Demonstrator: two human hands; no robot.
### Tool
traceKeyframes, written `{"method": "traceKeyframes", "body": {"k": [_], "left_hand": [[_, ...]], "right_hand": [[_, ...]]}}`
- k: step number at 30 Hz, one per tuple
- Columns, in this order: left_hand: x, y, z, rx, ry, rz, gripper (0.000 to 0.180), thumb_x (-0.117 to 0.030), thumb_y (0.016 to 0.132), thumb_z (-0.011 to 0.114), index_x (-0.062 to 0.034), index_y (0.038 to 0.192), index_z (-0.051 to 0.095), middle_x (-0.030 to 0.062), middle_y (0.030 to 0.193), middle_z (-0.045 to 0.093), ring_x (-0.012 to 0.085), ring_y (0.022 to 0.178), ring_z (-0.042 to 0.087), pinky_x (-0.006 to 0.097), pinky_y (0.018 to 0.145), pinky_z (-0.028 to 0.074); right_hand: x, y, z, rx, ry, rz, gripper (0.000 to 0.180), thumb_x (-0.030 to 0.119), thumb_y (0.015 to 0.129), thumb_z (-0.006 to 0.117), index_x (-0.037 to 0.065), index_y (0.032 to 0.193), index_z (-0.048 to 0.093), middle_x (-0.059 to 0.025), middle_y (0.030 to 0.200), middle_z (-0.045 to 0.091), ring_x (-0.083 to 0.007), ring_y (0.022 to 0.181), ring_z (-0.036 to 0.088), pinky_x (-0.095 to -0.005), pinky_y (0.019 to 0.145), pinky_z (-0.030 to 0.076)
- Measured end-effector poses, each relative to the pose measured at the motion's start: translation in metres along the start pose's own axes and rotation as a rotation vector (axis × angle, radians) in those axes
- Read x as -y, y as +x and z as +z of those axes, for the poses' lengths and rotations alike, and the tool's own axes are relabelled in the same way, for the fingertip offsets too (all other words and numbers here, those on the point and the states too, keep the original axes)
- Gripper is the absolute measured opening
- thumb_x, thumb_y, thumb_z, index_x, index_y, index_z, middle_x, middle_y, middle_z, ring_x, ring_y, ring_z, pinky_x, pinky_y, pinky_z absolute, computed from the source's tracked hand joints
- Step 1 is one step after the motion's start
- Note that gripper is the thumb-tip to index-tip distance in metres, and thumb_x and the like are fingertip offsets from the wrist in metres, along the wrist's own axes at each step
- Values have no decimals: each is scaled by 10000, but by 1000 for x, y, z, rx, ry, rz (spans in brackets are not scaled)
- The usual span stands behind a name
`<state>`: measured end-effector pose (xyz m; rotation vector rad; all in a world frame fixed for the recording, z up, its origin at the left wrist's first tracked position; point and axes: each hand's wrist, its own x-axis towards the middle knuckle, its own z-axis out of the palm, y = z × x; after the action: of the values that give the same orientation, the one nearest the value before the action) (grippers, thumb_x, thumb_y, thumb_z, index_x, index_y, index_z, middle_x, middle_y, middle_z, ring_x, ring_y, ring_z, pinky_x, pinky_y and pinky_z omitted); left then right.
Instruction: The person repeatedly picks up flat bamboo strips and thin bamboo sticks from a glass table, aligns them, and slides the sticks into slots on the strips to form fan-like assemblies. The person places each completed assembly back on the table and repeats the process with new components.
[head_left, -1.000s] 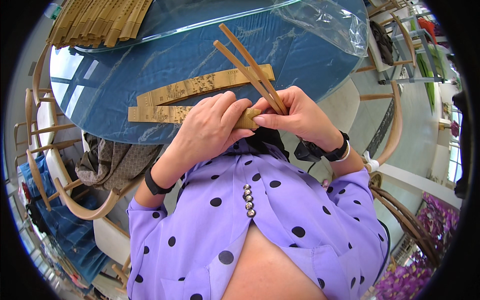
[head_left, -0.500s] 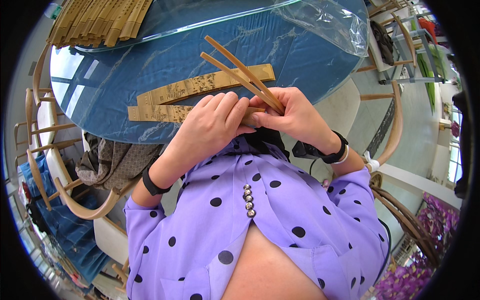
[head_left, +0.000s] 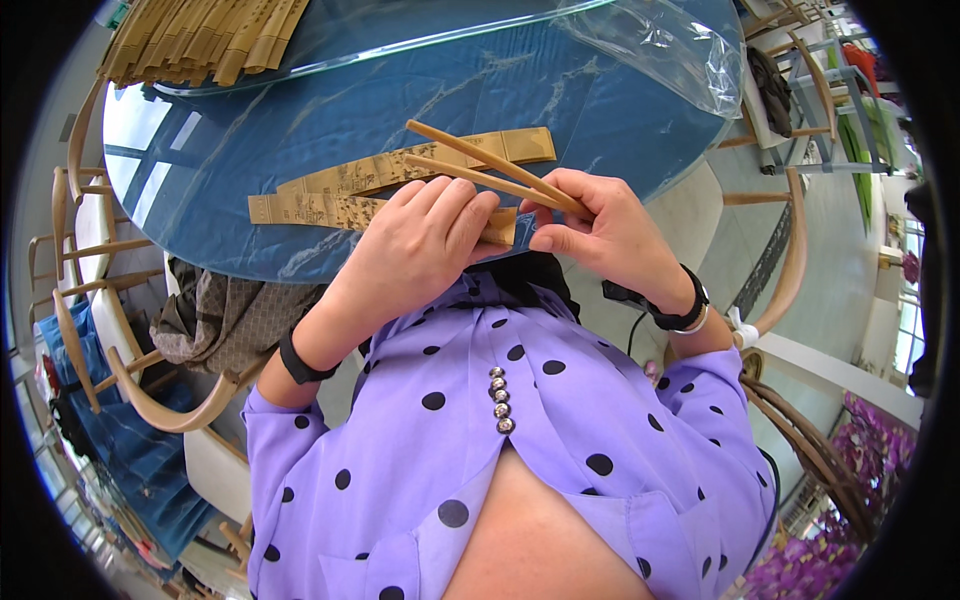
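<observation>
A pair of wooden chopsticks (head_left: 500, 178) is pinched at one end in my right hand (head_left: 618, 228), their other ends spread apart and pointing up and left. My left hand (head_left: 420, 240) is closed on a long gold paper chopstick sleeve (head_left: 300, 209) printed with dark pictures. One end of that sleeve sticks out past my left fingers, close to my right hand but apart from it. Behind it, a second gold paper sleeve (head_left: 530, 145) lies slanted on the blue table (head_left: 400, 110), partly crossed by the chopsticks.
At the far left, a pile of gold sleeves (head_left: 200, 40) lies by a glass turntable (head_left: 450, 38). Clear plastic wrap (head_left: 680, 55) rests at the far right. Wooden chairs (head_left: 790, 240) stand around, one with a patterned brown cloth (head_left: 235, 325) at the near left.
My right hand has moved right with the chopsticks, away from the sleeve's end, and the chopsticks lie flatter. The sleeve in my left hand now shows its right end.
</observation>
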<state>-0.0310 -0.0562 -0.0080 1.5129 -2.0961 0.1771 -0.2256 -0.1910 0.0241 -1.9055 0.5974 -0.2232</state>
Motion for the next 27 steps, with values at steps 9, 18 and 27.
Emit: {"method": "traceKeyframes", "body": {"k": [9,18,27], "left_hand": [[10,-6,-10,7,-4,-112,526,-301,808,805,-39,1204,579,124,1099,610,318,1010,637,420,871,526],[11,-5,-10,-17,-19,-134,523,-315,815,795,-53,1212,579,116,1073,606,323,986,629,426,869,520],[8,-4,-9,-18,-39,-121,492,-293,818,792,-59,1192,572,105,1040,602,303,953,628,411,836,522]], "right_hand": [[-7,-24,-38,-413,-757,-493,242,266,904,752,41,848,683,-51,680,540,-206,550,512,-323,478,376],[-1,-28,-44,-387,-1016,-530,294,319,839,791,47,888,692,-38,674,494,-194,557,521,-330,475,396],[5,-26,-40,-281,-1007,-545,274,263,867,766,22,974,691,-46,713,524,-214,590,552,-332,494,427]]}}
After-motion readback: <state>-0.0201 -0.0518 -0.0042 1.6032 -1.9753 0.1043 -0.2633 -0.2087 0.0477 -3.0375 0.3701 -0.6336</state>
